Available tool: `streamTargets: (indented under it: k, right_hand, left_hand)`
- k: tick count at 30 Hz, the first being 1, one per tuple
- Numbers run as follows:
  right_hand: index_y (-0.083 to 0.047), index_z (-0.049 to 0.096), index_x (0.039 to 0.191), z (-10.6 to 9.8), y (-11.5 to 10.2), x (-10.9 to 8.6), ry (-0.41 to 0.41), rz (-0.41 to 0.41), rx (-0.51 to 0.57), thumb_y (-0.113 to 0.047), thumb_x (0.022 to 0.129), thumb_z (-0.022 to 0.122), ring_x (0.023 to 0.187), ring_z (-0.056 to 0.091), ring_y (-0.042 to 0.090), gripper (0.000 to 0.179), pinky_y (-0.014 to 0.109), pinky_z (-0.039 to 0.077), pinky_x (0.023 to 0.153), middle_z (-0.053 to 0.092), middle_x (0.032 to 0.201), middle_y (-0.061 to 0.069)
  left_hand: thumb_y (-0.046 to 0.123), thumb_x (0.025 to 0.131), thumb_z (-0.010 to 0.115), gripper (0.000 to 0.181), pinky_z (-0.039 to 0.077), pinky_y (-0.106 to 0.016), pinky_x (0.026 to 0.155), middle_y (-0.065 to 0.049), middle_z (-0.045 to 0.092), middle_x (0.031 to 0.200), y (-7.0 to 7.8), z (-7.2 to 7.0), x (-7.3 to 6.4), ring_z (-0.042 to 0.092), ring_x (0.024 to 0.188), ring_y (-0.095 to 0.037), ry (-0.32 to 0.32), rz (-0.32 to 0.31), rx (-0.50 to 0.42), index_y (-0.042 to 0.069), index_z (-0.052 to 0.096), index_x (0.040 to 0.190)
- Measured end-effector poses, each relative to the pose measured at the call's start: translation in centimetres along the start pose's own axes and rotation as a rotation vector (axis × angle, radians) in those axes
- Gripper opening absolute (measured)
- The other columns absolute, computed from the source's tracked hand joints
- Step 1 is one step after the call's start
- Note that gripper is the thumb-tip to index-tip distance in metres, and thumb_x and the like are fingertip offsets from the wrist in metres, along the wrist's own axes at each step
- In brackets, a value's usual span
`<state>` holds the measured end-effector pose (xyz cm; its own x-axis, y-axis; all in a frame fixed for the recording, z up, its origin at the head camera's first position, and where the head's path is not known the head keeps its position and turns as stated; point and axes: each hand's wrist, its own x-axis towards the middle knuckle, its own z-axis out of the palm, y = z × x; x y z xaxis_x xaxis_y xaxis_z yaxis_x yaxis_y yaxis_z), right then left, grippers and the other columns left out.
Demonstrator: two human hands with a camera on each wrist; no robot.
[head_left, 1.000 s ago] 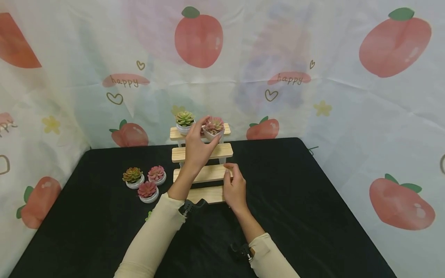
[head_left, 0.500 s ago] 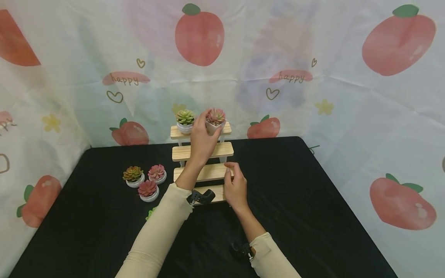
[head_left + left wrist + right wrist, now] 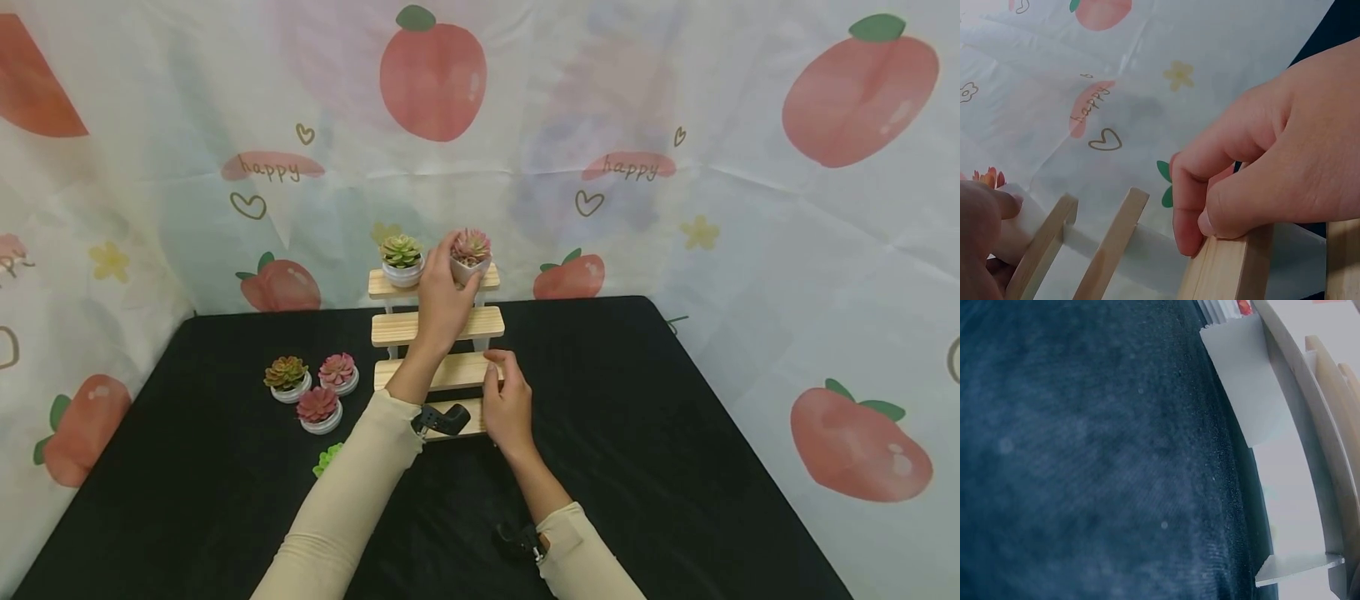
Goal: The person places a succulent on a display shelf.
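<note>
My left hand (image 3: 441, 304) pinches a small white pot with a pink succulent (image 3: 472, 247) at the right end of the top tier. Whether the pot rests on the wood is hard to tell. Beside it on that tier, to the left, a green succulent (image 3: 401, 252) stands in a round white pot. My right hand (image 3: 512, 412) holds the right end of a lower tier of the wooden stepped stand (image 3: 393, 331). In the left wrist view, thumb and fingers of the right hand (image 3: 1285, 144) grip a slat's end. The right wrist view shows the stand's white side supports (image 3: 1288, 494).
Left of the stand, an olive-orange succulent (image 3: 286, 374), a pink one (image 3: 338, 370) and a red one (image 3: 318, 406) sit in white pots on the black tablecloth (image 3: 637, 433). A bright green succulent (image 3: 327, 458) is partly behind the left sleeve. A fruit-print cloth (image 3: 525, 100) hangs behind.
My left hand has carried the pink succulent to the right and slightly up along the top tier, away from the green one. The right hand has stayed in place on the stand.
</note>
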<state>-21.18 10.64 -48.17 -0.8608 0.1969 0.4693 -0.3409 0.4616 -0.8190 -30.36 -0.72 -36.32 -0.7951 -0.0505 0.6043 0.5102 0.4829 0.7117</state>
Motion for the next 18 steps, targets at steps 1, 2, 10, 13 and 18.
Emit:
streamTargets:
  k: [1, 2, 10, 13, 18]
  right_hand:
    - [-0.011, 0.066, 0.122, 0.01, 0.01, 0.01, -0.001, -0.002, -0.001, -0.014, 0.108, 0.050, 0.053, 0.046, 0.015, 0.022, 0.036, 0.043, 0.055, 0.069, 0.123, 0.003]
    - [-0.011, 0.066, 0.122, -0.02, -0.03, 0.01, 0.001, -0.004, -0.001, -0.013, 0.108, 0.050, 0.053, 0.046, 0.015, 0.021, 0.036, 0.043, 0.055, 0.069, 0.123, 0.003]
    - [-0.009, 0.066, 0.122, -0.13, -0.25, 0.11, 0.007, -0.016, -0.002, -0.012, 0.107, 0.050, 0.050, 0.044, 0.013, 0.022, 0.036, 0.041, 0.051, 0.070, 0.121, 0.005]
    - [-0.010, 0.066, 0.122, -0.07, -0.11, 0.07, 0.004, -0.006, -0.002, -0.013, 0.107, 0.050, 0.050, 0.044, 0.013, 0.022, 0.036, 0.042, 0.053, 0.070, 0.122, 0.004]
    - [-0.010, 0.066, 0.122, -0.01, 0.05, 0.04, 0.001, -0.002, -0.005, -0.013, 0.108, 0.050, 0.052, 0.045, 0.014, 0.022, 0.037, 0.042, 0.055, 0.070, 0.123, 0.004]
  left_hand:
    - [0.011, 0.096, 0.076, 0.066, 0.050, -0.044, 0.100, -0.018, 0.054, 0.140, -0.02, -0.02, 0.02, 0.055, 0.129, -0.031, -0.002, 0.002, -0.001, 0.008, 0.046, 0.154]
    - [0.011, 0.096, 0.076, 0.066, 0.050, -0.045, 0.100, -0.018, 0.054, 0.140, -0.04, -0.04, 0.05, 0.055, 0.129, -0.031, -0.005, 0.003, -0.001, 0.008, 0.045, 0.154]
    - [0.010, 0.095, 0.076, 0.068, 0.048, -0.044, 0.102, -0.017, 0.052, 0.143, -0.15, -0.14, 0.15, 0.053, 0.131, -0.030, -0.020, 0.012, -0.001, 0.008, 0.043, 0.155]
    - [0.010, 0.095, 0.077, 0.069, 0.049, -0.044, 0.102, -0.017, 0.052, 0.143, -0.30, -0.10, 0.11, 0.053, 0.132, -0.030, -0.024, 0.014, 0.009, 0.008, 0.043, 0.155]
    - [0.010, 0.094, 0.077, 0.070, 0.049, -0.044, 0.102, -0.017, 0.052, 0.143, -0.52, -0.06, 0.04, 0.053, 0.132, -0.030, -0.025, 0.018, 0.016, 0.008, 0.042, 0.155]
